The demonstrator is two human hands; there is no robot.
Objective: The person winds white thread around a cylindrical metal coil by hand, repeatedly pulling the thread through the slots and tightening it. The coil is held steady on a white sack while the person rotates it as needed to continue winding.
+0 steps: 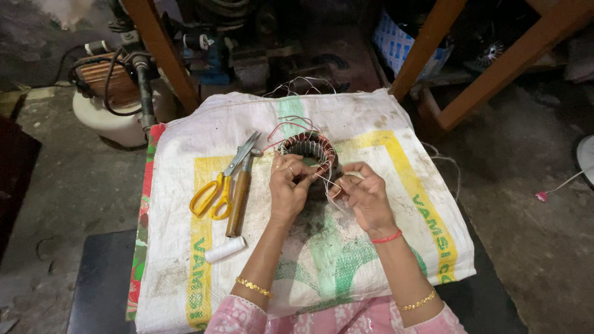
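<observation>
Your left hand (288,185) steadies the wound stator ring (307,154) at the middle of the sack-covered tabletop (371,117), your right hand (366,195) has its fingers pinched on white thread (331,192); lacing looks only partly done, scissors (219,182) untouched beside it

White woven sack (371,117) with yellow and green print; yellow-handled scissors (219,185); brown wooden tool handle (238,201); copper-red stator windings (309,151); white thread spool (225,249); pink patterned sleeves (247,315).

The stator (309,153) sits mid-sack (383,111); scissors (221,180) and a tool (240,193) lie left of it, a spool (225,249) nearer the front edge.
</observation>
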